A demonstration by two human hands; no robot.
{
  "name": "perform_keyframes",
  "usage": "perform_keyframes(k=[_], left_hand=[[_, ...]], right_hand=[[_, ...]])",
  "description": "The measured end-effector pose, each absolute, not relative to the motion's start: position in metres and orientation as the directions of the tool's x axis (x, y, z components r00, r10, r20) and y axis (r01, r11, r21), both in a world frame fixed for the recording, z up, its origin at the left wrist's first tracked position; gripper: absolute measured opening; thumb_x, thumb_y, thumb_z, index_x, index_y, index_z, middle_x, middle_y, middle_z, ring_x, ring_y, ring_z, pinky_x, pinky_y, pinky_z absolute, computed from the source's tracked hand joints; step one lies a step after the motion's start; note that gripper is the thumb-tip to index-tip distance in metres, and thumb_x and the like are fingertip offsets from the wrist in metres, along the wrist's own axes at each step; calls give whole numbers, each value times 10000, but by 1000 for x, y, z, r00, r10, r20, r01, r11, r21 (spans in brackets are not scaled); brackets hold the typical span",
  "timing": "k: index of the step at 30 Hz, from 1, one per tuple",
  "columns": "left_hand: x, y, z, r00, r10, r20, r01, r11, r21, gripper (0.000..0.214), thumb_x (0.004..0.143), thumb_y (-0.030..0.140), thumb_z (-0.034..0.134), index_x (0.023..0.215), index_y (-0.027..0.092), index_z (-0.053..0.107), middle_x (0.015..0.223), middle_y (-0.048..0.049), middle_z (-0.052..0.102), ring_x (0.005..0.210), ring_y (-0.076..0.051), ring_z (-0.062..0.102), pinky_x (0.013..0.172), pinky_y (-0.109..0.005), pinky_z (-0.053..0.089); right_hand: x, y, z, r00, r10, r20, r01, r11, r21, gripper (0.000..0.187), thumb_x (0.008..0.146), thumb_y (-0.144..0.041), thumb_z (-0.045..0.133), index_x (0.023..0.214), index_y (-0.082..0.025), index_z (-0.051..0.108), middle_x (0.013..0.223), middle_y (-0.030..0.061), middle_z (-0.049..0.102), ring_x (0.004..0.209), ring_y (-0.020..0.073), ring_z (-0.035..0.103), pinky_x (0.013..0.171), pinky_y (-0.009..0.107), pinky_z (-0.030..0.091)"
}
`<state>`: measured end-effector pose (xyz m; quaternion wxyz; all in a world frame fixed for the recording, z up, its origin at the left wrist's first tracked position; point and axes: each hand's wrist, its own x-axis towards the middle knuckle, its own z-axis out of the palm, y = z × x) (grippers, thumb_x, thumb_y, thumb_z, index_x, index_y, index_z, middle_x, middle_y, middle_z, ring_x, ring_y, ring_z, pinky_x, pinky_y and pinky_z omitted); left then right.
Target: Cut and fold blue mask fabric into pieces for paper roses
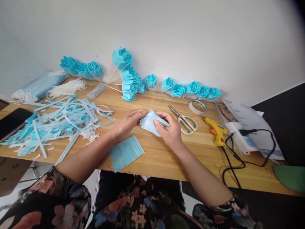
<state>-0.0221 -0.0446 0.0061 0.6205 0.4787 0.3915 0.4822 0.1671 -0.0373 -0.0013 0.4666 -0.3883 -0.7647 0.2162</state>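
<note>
Folded blue sheet point(149, 122): at the middle of the surface point(166, 159), pinched from both sides.
Left hand point(130, 122): grip clamped on the left corner of the sheet, fingertips together.
Right hand point(170, 132): grip clamped on the right side of the sheet, thumb on top, fingers curled over the far side.
Flat blue sheet point(126, 153): at the near edge, just beside the left forearm, one corner overhanging.
Scissors point(185, 121): just right of the right hand, blades toward the far edge.
Yellow glue gun point(216, 130): further right, cable trailing off the near edge.
Tape roll point(196, 107): just beyond the scissors.
Pile of cut blue strips point(59, 121): at the left end.
Blue flowers point(130, 81): along the far edge, against the wall.
</note>
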Motion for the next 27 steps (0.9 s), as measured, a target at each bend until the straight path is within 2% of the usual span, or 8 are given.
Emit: perform_keyframes(k=[5,9,12,14,17,20,23,27], left_hand=[[-20,-45,4,241,967,82,-133,-51,990,251,777,365,742,865,159,630,807,-12,621,706,-128,541,666,-249,400],[-18,-47,4,155,963,219,133,-239,962,95,783,204,704,861,174,658,859,-19,680,787,-152,595,750,-259,419],[-17,-52,6,157,942,298,316,-334,888,117,812,178,672,925,184,702,932,-43,728,837,-178,637,804,-281,434],[-16,-54,7,159,921,356,392,-389,834,133,836,195,663,957,184,717,953,-62,738,858,-193,655,829,-299,450],[-17,-55,6,145,866,479,446,-489,749,189,856,210,660,1037,187,709,1016,-77,736,953,-213,666,886,-327,476],[-19,-54,4,154,785,600,434,-599,673,494,820,252,730,1290,188,592,1173,-100,692,1046,-218,649,934,-343,495],[-20,-50,-2,168,775,609,435,-612,660,756,802,258,755,1471,200,407,1209,-109,661,1045,-205,640,937,-336,510],[-22,-43,-15,186,855,484,512,-505,695,792,818,190,690,1523,228,332,1273,-116,633,1027,-208,648,930,-356,530]], right_hand=[[166,-36,1,-292,768,570,430,638,-639,279,856,-194,623,1126,-262,642,1036,46,720,945,217,668,819,408,571],[166,-35,-1,-394,726,564,430,688,-585,509,831,-186,640,1324,-278,553,1243,78,676,1155,259,623,951,470,537],[165,-34,-6,-442,733,517,430,679,-595,620,824,-152,625,1413,-283,485,1205,59,701,1112,241,653,992,459,518],[165,-33,-8,-396,762,513,455,648,-611,588,830,-145,614,1394,-276,511,1111,46,726,1023,229,676,958,444,529],[166,-32,-7,-342,786,515,437,618,-653,338,857,-162,604,1180,-255,646,997,33,731,929,211,679,889,409,540],[167,-31,-6,-320,801,506,315,594,-740,125,872,-191,610,977,-234,662,982,30,721,937,195,673,868,364,536],[166,-28,-11,-271,861,430,199,487,-850,116,853,-225,639,968,-233,625,991,19,717,951,185,673,887,345,529],[165,-20,-23,-312,917,249,177,313,-933,213,816,-278,665,1010,-223,594,1049,33,717,937,188,673,889,354,524]])
